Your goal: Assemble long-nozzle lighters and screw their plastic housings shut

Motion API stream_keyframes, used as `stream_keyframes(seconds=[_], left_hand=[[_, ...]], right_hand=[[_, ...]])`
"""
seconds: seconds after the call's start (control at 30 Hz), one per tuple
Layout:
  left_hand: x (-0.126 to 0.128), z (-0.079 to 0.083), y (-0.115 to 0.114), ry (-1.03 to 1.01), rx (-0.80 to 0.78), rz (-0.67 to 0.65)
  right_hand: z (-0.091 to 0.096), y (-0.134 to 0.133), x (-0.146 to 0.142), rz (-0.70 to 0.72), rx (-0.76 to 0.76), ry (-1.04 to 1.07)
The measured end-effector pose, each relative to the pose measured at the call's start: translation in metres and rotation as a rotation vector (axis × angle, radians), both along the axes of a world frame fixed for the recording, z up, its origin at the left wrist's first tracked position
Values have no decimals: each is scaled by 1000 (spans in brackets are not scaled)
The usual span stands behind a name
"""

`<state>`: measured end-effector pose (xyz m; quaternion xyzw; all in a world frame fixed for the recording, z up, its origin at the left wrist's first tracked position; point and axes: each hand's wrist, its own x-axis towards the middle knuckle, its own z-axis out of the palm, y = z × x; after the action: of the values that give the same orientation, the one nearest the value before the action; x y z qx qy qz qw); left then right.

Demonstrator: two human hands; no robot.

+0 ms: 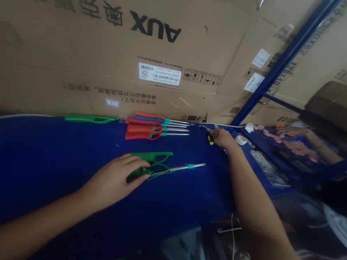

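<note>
My left hand [118, 180] is closed around the green body of a long-necked utility lighter [159, 170]; its metal tube, with a teal piece on it, points right. Part of the body is hidden under my fingers. Just beyond it lies a green casing piece [153, 156] with an oval trigger opening. Farther right, my right hand [222, 138] is at the back of the table with its fingertips drawn together over some small metal bits [206, 129]. What it pinches is too small to make out. A short yellow-and-black screwdriver [210, 139] lies beside those fingers.
Several red and blue lighters [144, 129] lie in a row by the cardboard wall [83, 67], with a green lighter [89, 118] to their left. A blue frame post [269, 70] rises at right. Beyond it, another person's arm [317, 145] rests near pink pieces [284, 141].
</note>
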<state>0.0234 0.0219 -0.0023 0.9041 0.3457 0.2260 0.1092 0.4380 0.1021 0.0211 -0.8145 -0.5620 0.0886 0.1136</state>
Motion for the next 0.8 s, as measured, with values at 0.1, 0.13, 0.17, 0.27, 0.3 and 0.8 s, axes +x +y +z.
stream_keyframes(seconds=[0.1,0.13,0.17,0.27,0.3,0.8], left_hand=[[0,-4,1,-25,-13,7],[0,-4,2,-36,-17,10],[0,-5,2,-48,-20,10],[2,-6,1,-76,-30,8],[2,-7,1,-82,-32,7],[4,-4,-2,-148,-18,-12]], right_hand=[[8,-4,-2,-37,67,18],[12,-6,-4,-41,111,30],[16,-7,-7,-34,159,48],[28,-13,-28,89,255,171],[30,-16,-38,163,246,233],[28,-40,-85,880,-17,253]])
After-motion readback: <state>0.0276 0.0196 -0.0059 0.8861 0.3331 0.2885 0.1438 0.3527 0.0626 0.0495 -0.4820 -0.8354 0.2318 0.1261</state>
